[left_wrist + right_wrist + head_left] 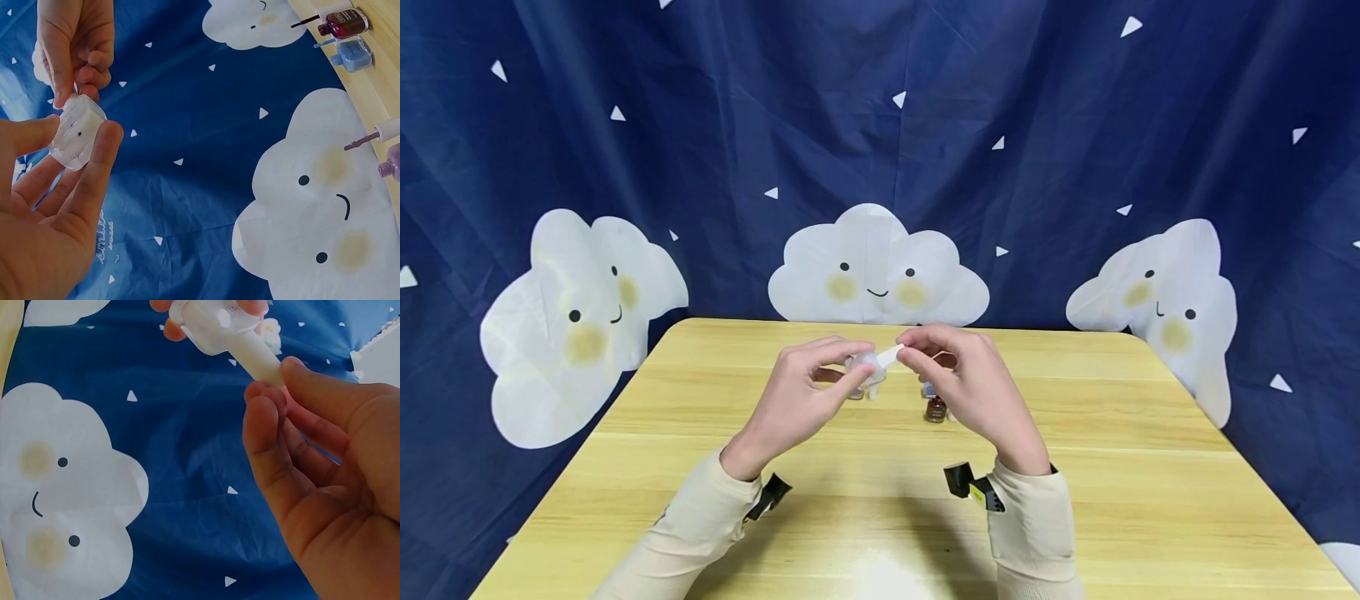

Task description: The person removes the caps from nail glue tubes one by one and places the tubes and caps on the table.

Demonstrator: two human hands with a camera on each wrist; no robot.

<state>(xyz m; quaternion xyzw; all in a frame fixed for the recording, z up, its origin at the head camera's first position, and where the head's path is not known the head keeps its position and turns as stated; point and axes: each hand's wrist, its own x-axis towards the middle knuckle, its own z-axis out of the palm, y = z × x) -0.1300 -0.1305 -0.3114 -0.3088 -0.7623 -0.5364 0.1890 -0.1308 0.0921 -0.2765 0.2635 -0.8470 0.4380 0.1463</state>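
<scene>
Above the middle of the table, my left hand (790, 396) holds a nail polish bottle (78, 134) of clear glass with white polish between thumb and fingers. The bottle is tilted, its neck end toward the right hand. My right hand (977, 387) pinches the end of the bottle's long white cap (256, 357) with thumb and fingertips. In the right wrist view the cap meets the bottle; whether it is screwed tight I cannot tell.
On the wooden table (1120, 500) stand a dark red nail polish bottle (350, 23), a blue one (355, 55) and a mauve one (392, 162). Brush caps (389, 129) lie beside them. A dark blue curtain (1022, 100) with clouds hangs behind the table.
</scene>
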